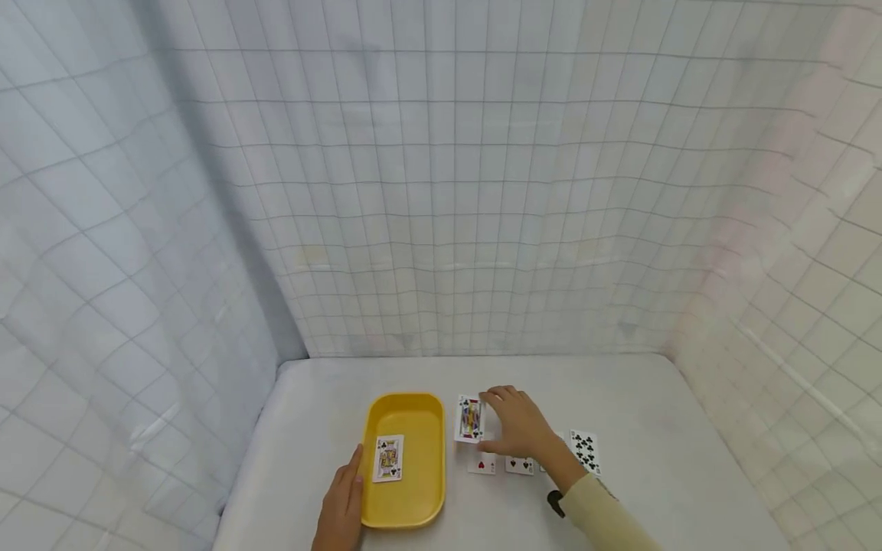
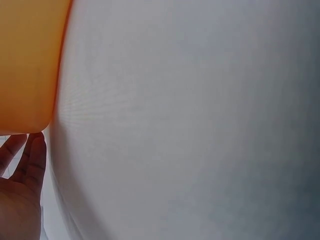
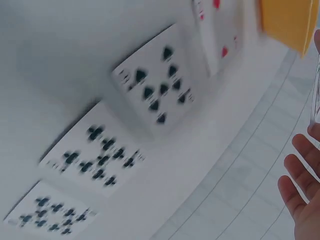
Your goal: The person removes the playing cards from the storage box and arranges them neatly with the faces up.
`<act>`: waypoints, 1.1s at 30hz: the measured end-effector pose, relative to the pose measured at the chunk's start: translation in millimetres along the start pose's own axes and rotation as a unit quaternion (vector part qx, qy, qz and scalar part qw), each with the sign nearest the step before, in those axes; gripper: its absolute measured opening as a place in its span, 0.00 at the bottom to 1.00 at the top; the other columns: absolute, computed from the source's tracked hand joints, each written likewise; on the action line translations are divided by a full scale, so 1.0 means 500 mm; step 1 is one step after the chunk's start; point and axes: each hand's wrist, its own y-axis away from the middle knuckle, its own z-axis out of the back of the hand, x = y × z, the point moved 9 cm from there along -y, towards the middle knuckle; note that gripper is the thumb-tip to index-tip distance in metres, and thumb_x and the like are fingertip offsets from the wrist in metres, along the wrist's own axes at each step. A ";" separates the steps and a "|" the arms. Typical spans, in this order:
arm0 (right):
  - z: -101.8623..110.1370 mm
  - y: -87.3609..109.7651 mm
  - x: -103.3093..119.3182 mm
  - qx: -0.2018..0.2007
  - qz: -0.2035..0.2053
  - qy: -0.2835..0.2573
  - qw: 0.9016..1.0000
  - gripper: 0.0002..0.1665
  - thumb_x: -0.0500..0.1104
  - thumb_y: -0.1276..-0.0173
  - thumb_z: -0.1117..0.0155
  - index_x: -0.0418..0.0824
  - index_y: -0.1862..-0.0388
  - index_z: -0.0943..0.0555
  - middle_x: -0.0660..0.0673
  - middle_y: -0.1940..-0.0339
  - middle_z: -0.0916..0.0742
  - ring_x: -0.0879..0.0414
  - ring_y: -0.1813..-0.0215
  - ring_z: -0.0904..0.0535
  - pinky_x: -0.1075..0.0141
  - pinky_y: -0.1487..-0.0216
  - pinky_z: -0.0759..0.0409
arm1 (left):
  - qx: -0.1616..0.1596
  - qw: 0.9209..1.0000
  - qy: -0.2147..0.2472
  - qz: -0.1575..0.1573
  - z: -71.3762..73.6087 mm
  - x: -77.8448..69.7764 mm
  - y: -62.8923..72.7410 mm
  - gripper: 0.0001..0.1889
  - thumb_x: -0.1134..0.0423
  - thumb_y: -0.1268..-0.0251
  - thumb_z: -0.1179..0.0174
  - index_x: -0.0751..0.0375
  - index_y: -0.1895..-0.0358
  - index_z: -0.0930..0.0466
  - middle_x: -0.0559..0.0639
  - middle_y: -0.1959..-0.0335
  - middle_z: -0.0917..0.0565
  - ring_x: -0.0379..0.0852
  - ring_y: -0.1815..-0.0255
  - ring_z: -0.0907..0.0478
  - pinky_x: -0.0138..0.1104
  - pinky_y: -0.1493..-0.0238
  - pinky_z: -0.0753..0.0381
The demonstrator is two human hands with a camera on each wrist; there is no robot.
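Observation:
My right hand (image 1: pixel 521 430) pinches a face card of clubs (image 1: pixel 470 419) by its right edge, just to the right of the yellow tray (image 1: pixel 423 490). In the right wrist view only a sliver of that card shows at the right border, above spread fingers (image 3: pixel 300 170). Another clubs face card (image 1: pixel 388 458) lies face up inside the tray. At the tray's left side is my left hand (image 1: pixel 341 501), its straight fingers against the outer wall. The left wrist view shows the fingertips (image 2: pixel 36 142) touching the wall.
Below my right hand lie a red-suited card (image 3: pixel 222 30), a spades card (image 3: pixel 155 85), a clubs card (image 3: pixel 95 155) and another clubs card (image 1: pixel 586 451), in a row on the white table (image 1: pixel 654 490). White gridded sheeting (image 1: pixel 441 191) surrounds the table.

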 end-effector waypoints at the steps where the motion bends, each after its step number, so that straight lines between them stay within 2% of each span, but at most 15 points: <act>1: 0.007 0.015 -0.026 -0.003 -0.010 0.001 1.000 0.54 0.70 0.49 0.22 0.45 0.28 0.25 0.44 0.31 0.20 0.45 0.28 0.26 0.44 0.29 0.26 | 0.002 1.000 0.001 0.002 0.000 0.000 -0.001 0.26 0.56 0.13 0.61 0.52 0.18 0.42 0.59 0.39 0.22 0.59 0.37 0.21 0.58 0.34 0.23; 6: 0.026 0.094 -0.153 -0.004 -0.058 0.014 0.998 0.54 0.68 0.50 0.19 0.43 0.30 0.23 0.41 0.32 0.19 0.41 0.30 0.26 0.40 0.31 0.26 | 0.012 1.000 -0.001 0.013 0.001 0.006 -0.003 0.26 0.54 0.12 0.62 0.50 0.17 0.43 0.60 0.37 0.23 0.60 0.34 0.23 0.58 0.32 0.25; 10: 0.044 0.160 -0.245 -0.007 -0.079 0.015 0.997 0.53 0.65 0.51 0.17 0.40 0.32 0.22 0.37 0.35 0.18 0.36 0.33 0.24 0.37 0.35 0.24 | 0.016 1.000 0.002 0.015 -0.001 0.011 -0.005 0.27 0.54 0.12 0.62 0.49 0.17 0.44 0.60 0.36 0.23 0.60 0.33 0.23 0.58 0.31 0.25; 17: 0.038 0.260 -0.371 0.037 -0.116 -0.010 0.993 0.53 0.61 0.54 0.15 0.39 0.32 0.23 0.33 0.36 0.18 0.30 0.35 0.25 0.33 0.38 0.25 | 0.018 1.000 0.005 0.012 -0.004 0.012 -0.009 0.27 0.53 0.12 0.63 0.48 0.17 0.44 0.58 0.36 0.23 0.59 0.33 0.24 0.57 0.31 0.25; 22: 0.011 0.308 -0.428 0.078 -0.147 -0.039 0.985 0.56 0.61 0.57 0.14 0.34 0.33 0.23 0.27 0.36 0.19 0.26 0.35 0.26 0.31 0.38 0.26 | 0.024 0.999 0.010 0.023 -0.005 0.012 -0.009 0.27 0.52 0.12 0.65 0.48 0.16 0.46 0.59 0.34 0.24 0.61 0.30 0.26 0.57 0.29 0.27; 26: -0.010 0.334 -0.461 0.101 -0.168 -0.038 0.980 0.56 0.60 0.57 0.14 0.34 0.33 0.24 0.27 0.36 0.20 0.26 0.35 0.26 0.31 0.38 0.25 | 0.032 0.999 0.011 0.036 -0.009 0.013 -0.008 0.27 0.51 0.12 0.66 0.48 0.16 0.46 0.60 0.34 0.24 0.60 0.31 0.26 0.58 0.28 0.28; 33: -0.017 0.341 -0.472 0.104 -0.173 -0.038 0.979 0.53 0.55 0.58 0.13 0.34 0.34 0.22 0.29 0.36 0.21 0.27 0.36 0.26 0.30 0.40 0.25 | 0.031 0.999 0.012 0.041 -0.010 0.015 -0.009 0.27 0.51 0.12 0.66 0.45 0.16 0.47 0.59 0.35 0.24 0.59 0.32 0.25 0.58 0.29 0.27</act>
